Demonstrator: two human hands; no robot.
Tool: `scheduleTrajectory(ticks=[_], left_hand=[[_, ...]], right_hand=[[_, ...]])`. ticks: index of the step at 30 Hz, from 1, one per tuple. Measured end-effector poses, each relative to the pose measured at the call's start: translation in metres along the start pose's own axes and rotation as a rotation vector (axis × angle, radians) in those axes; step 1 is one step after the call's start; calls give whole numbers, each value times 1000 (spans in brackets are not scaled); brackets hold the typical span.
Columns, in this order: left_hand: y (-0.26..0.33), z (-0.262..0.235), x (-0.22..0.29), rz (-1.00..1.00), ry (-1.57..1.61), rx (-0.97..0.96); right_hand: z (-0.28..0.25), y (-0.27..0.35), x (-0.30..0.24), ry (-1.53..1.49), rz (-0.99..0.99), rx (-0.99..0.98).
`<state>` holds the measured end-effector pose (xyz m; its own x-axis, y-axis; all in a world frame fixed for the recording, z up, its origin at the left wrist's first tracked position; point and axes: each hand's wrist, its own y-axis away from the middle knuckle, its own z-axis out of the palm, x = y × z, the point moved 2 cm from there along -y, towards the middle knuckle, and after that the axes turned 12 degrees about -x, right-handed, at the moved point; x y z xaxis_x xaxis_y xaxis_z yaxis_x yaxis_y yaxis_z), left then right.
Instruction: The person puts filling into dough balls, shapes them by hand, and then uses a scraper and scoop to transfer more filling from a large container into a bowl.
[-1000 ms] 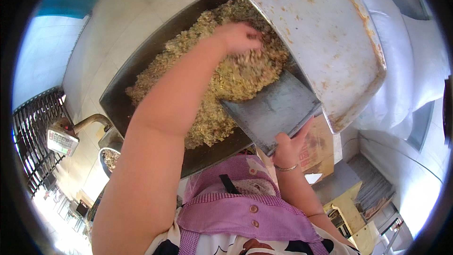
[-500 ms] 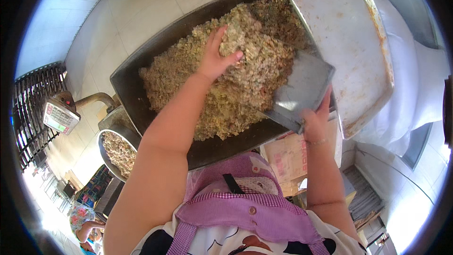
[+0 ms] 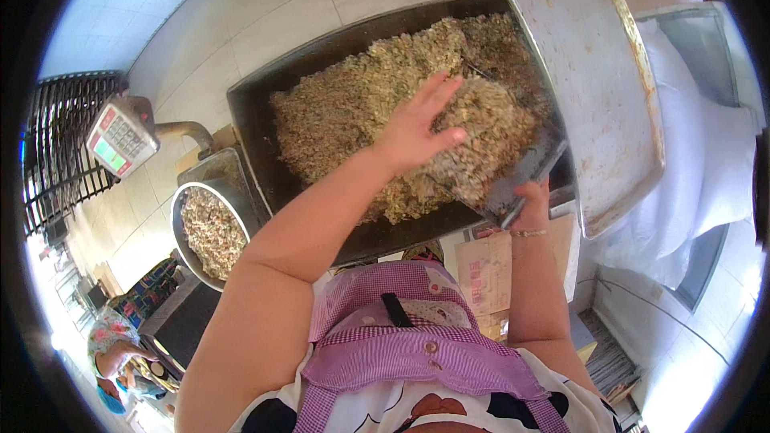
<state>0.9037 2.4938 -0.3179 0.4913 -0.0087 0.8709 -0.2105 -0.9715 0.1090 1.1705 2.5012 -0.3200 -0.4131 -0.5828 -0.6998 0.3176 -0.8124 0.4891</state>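
Note:
A dark rectangular trough (image 3: 261, 136) holds a heap of crumbly nut-and-grain mixture (image 3: 353, 96). My right hand (image 3: 532, 204) is closed on the rear edge of a grey metal scoop (image 3: 525, 179), at the right side of the trough. Mixture is piled on the scoop, hiding much of its pan. Above that pile, my left hand (image 3: 419, 127) is open with fingers spread, close to or touching the loose pieces; exact contact cannot be made out.
An empty-looking metal tray (image 3: 581, 88) with rusty edges lies at the trough's right end, beside white sacks (image 3: 682, 136). To the left, a round pan (image 3: 183, 228) of mixture sits by a digital scale display (image 3: 120, 144). Another person (image 3: 112, 345) is at lower left.
The scoop has tilted and now carries a mound of mixture that covers more of its pan. My left hand has moved right and nearer to me, off the heap's middle.

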Motion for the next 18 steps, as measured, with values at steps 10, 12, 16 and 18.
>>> scheduleTrajectory(ticks=[10, 12, 16, 18], left_hand=[[44, -16, 28, -86, 244, 188], [54, -17, 34, -105, 335, 246], [81, -37, 47, -212, 107, 242], [100, -47, 57, -214, 7, 323]], right_hand=[[20, 13, 20, -98, 232, -203], [44, 19, 18, -9, 267, -128], [17, 15, 28, 126, 305, -74], [13, 11, 27, 163, 322, -132]])
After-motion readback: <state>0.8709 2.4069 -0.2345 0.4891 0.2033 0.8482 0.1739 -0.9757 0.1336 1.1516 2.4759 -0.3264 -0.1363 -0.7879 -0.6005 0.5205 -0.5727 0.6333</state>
